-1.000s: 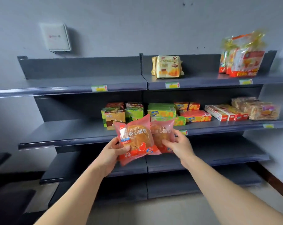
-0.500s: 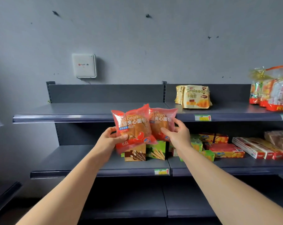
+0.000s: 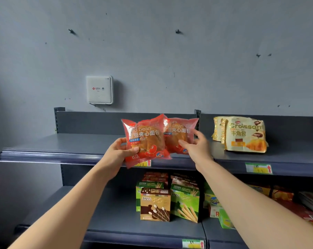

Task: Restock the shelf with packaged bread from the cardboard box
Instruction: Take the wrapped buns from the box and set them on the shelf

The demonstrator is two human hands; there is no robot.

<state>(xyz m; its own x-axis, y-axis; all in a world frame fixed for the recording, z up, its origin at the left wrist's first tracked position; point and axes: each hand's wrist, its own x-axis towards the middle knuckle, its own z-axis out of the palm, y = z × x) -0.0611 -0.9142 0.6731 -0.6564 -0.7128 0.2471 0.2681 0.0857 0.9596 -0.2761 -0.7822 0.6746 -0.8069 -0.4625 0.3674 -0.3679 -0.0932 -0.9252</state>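
Pinched by L hand [image 3: 119,152], thumb on front, fingers behind: red-bean bread pack [image 3: 146,139], upright over front edge of top shelf [image 3: 62,146]. Clamped by R hand [image 3: 197,150], fingers curled on its face: 2nd bread pack [image 3: 179,133], overlapped by 1st. Further right on same shelf, croissant packs [image 3: 245,135]; one level down, snack boxes [image 3: 155,203].

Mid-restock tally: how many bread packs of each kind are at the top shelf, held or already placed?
Red bean bread packs: 2, one held in the left hand, one in the right hand.
Croissant packs on the top shelf: at least 2; they overlap, so the exact count is unclear.
Total: at least 4.
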